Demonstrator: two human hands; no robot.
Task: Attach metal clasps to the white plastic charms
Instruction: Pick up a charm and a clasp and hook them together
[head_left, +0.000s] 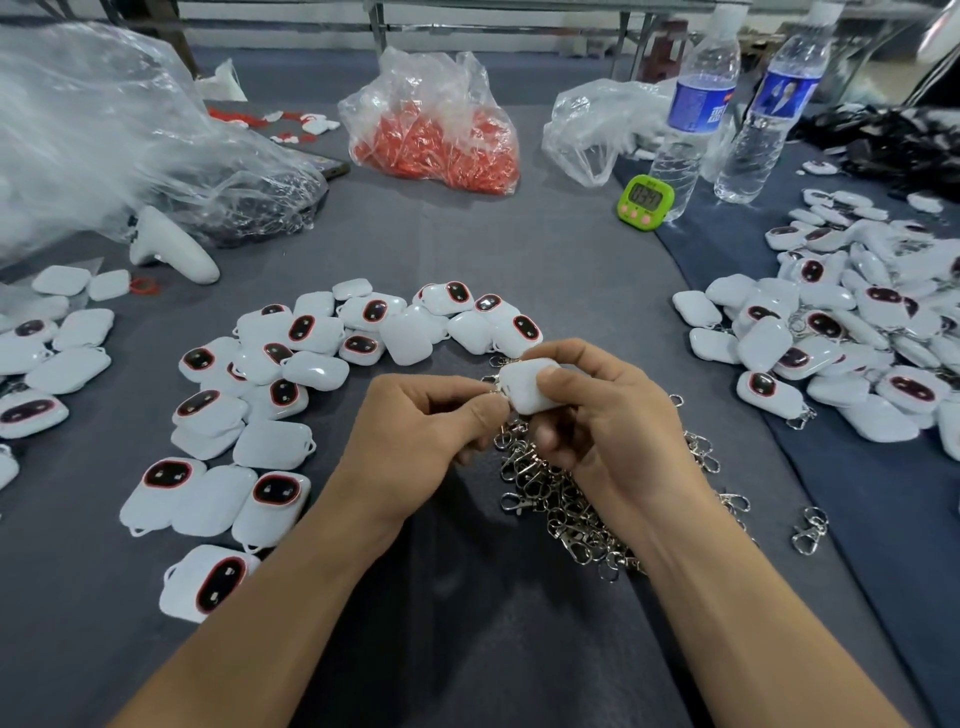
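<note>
On the matte grey cloth table (519, 649), a tangled heap of shiny silver metal clasps (566, 499) lies just under the wrists. Above it the left hand (415, 431), fingers curled, pinches a single clasp (492, 385) against the corner of a smooth, rounded-square white plastic charm (524, 389). The right hand (613, 426) grips that charm between thumb and bent fingers. Beyond and to the left, loose glossy charms (249, 395) are scattered, some showing dark red-rimmed ovals. More charms (831, 338) are piled at the right. Farther off stand a green square timer (645, 201), a crinkled clear bag of red pieces (436, 135) and two clear plastic bottles (696, 114).
</note>
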